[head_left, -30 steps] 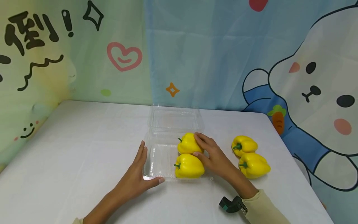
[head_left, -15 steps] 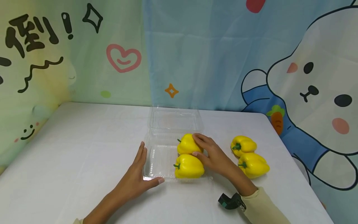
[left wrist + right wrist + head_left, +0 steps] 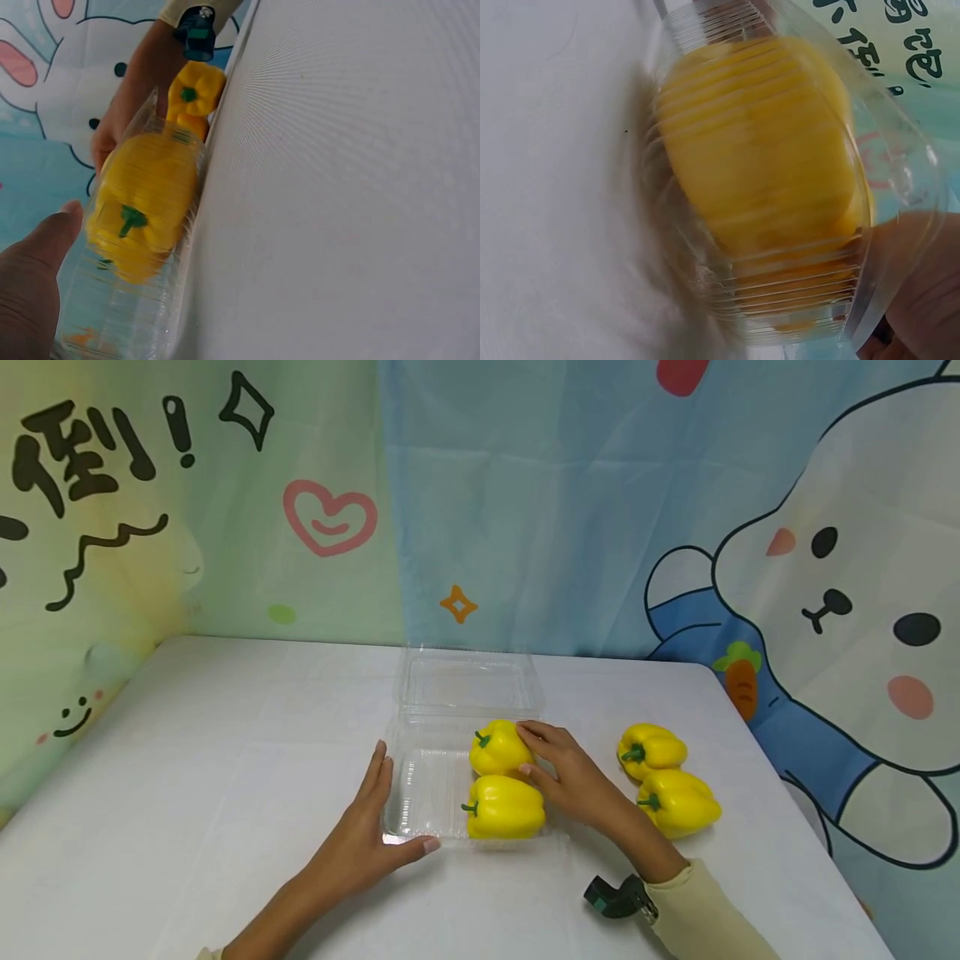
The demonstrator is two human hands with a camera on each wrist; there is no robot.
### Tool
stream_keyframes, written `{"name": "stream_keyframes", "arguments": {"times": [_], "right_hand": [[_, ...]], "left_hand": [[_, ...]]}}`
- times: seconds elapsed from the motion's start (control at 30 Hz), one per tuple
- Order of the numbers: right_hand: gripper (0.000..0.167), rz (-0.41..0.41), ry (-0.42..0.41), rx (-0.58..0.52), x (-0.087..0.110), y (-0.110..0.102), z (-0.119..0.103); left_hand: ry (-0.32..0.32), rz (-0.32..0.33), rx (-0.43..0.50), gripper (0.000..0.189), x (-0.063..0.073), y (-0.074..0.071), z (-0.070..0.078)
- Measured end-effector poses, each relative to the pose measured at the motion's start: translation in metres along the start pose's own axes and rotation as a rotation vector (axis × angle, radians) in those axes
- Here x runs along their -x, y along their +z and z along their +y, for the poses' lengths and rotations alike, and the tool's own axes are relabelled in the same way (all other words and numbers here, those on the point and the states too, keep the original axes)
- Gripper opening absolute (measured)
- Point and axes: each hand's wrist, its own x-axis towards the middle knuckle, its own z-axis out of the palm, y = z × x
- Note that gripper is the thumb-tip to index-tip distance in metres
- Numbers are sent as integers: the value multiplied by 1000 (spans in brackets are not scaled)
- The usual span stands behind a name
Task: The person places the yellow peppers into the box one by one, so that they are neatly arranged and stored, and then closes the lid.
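Just left of right fingers [image 3: 534, 745]: pepper [image 3: 496, 749]

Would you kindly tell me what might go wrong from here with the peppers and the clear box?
The clear clamshell box is light; only the left hand steadies it, so it may slide. The right hand presses the far pepper against the near pepper; one might roll. Two loose peppers may not fit beside them.
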Motion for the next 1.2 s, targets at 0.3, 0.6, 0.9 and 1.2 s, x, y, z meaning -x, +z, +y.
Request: {"name": "stream_keyframes", "arguments": {"times": [0.3,0.6,0.9,1.2], "right_hand": [[57,-13,28,-31,1,0,1],[49,45,25,-90,2,1,-1],[42,169,31,-110,-3,3,-5],[42,169,45,-202,-8,0,-7]], "left_hand": [[0,1,-7,121,0,0,-1],[-8,-3,16,121,0,0,-1],[-17,-6,6,122,0,-1,0],[-5,-4,12,121,0,0,0]]}}
